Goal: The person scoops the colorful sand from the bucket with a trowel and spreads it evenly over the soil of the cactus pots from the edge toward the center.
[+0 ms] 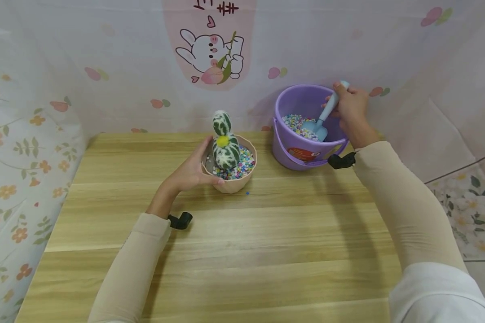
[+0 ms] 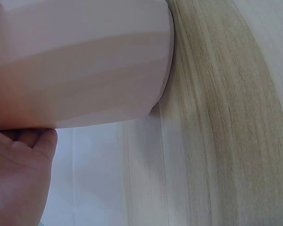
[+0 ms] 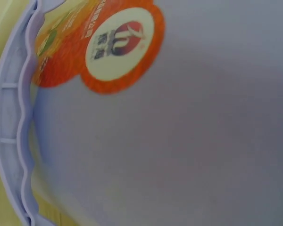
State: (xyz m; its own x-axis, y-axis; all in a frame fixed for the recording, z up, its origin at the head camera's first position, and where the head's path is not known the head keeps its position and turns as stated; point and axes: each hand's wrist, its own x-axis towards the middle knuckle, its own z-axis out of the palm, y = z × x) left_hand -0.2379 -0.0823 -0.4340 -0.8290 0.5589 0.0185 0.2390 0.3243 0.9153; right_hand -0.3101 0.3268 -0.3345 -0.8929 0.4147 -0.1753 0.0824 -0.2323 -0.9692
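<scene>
The left hand point(image 1: 191, 174) is cupping the side of a small round pink pot point(image 1: 234, 183) standing on the pale wooden surface point(image 1: 266, 242), holding a green-and-white striped toy cactus point(image 1: 225, 146) bedded in multicoloured gravel. The right hand point(image 1: 350, 110) is gripping a light blue plastic scoop point(image 1: 325, 117), its blade resting in the coloured gravel inside the purple plastic bucket point(image 1: 303, 150) just beside the pot

Wooden table point(image 1: 266, 251), pink pot point(image 1: 230, 184), purple bucket point(image 1: 303, 152), stray bead point(image 1: 248, 193)
</scene>
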